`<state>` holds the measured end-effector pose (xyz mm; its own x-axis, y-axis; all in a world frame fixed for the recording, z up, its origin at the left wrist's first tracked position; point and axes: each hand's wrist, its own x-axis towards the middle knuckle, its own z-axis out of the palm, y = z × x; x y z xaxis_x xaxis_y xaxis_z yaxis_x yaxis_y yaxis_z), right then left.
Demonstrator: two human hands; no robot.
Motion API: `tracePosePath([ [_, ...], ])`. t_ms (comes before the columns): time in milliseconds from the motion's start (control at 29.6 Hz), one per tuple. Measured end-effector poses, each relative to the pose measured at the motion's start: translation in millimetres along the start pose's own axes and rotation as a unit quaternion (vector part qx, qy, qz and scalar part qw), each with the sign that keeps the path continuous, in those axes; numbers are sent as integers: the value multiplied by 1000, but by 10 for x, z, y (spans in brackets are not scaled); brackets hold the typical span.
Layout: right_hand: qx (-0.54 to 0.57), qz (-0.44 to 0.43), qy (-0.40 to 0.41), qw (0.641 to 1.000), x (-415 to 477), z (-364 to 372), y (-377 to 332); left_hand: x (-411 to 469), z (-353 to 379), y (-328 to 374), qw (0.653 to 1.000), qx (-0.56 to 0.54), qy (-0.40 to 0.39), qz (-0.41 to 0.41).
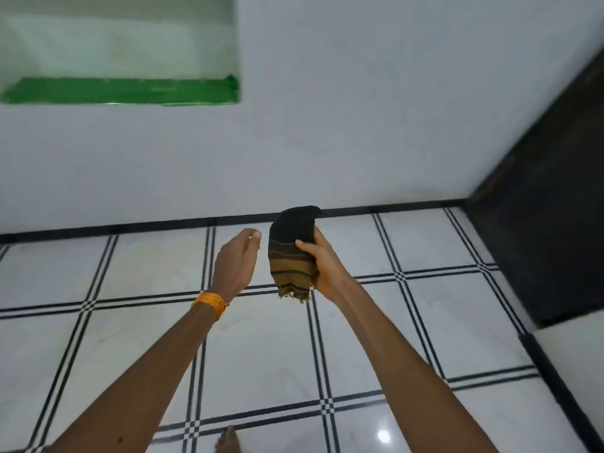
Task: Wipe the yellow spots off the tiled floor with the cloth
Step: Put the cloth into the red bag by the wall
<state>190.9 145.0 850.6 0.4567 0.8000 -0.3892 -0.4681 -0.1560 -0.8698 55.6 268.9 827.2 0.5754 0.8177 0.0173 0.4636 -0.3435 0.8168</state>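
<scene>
My right hand point(327, 266) holds a folded cloth point(292, 256) upright in front of me, well above the floor; the cloth is dark at the top, with yellow-brown stripes and a frayed lower edge. My left hand point(237, 261), with an orange thread band on the wrist, is just to the left of the cloth, fingers loosely curled and holding nothing, not touching the cloth. The white tiled floor point(147, 266) with black double lines spreads below. A faint yellowish patch point(163, 246) shows on a tile near the wall to the left.
A white wall point(327, 125) rises behind the floor, with a black skirting strip. A recessed niche with a green ledge point(121, 89) is at upper left. A dark door or panel point(549, 223) stands at right. A bare foot point(227, 441) shows at the bottom edge.
</scene>
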Motion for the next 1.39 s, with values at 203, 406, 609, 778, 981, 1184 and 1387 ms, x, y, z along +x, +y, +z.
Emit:
tracePosePath([
  [203,56,-48,103,992,-1111,-1657,-300,-308,1521,1100,986,63,-52,145],
  [406,119,-94,259,954,-2302,-3324,-354,-978,3118,2263,952,77,-177,240],
  [609,194,-134,386,892,-3234,-4355,-207,-1550,4503,3143,889,73,-279,355],
  [778,245,-157,485,825,-3966,-5058,29,-2174,5514,3824,829,53,-351,432],
  [981,311,-171,568,742,-4887,-5900,384,-3135,6596,4349,751,57,-422,504],
  [1184,340,-173,603,701,-5517,-6547,774,-3786,7356,4548,701,84,-443,552],
  [1387,376,-152,620,672,-6194,-7553,1383,-4638,8355,4839,667,126,-457,575],
])
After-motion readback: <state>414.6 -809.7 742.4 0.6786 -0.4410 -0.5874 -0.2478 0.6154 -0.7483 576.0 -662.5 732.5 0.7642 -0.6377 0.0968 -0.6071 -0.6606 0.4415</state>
